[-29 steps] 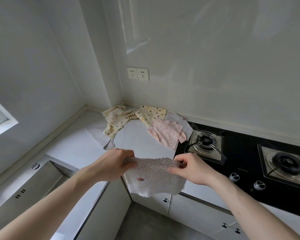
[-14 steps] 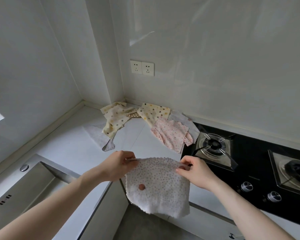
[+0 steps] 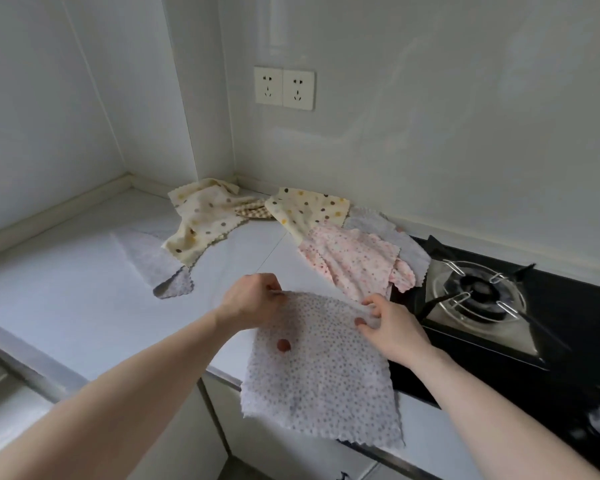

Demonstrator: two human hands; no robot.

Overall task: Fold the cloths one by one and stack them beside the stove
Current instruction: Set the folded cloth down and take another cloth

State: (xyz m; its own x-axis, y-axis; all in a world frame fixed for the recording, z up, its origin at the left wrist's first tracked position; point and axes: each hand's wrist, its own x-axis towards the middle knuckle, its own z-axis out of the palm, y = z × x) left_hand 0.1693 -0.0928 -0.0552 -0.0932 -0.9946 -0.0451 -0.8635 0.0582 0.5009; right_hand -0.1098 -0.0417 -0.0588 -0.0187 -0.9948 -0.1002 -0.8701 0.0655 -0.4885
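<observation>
Head view shows the left hand (image 3: 253, 299) and right hand (image 3: 392, 327) each pinching a top corner of a white dotted cloth (image 3: 319, 372), which hangs spread and unfolded over the surface (image 3: 66, 289) edge, just left of the stove (image 3: 499, 306). No folded stack is visible beside the stove, so the task looks barely begun. Left of the stove lie loose cloths: a pink one (image 3: 354, 261) on a grey one (image 3: 378, 220), two yellow ones (image 3: 309, 209) (image 3: 201, 220), and another grey one (image 3: 163, 265) farther left. All of them are yet to be folded and stacked.
</observation>
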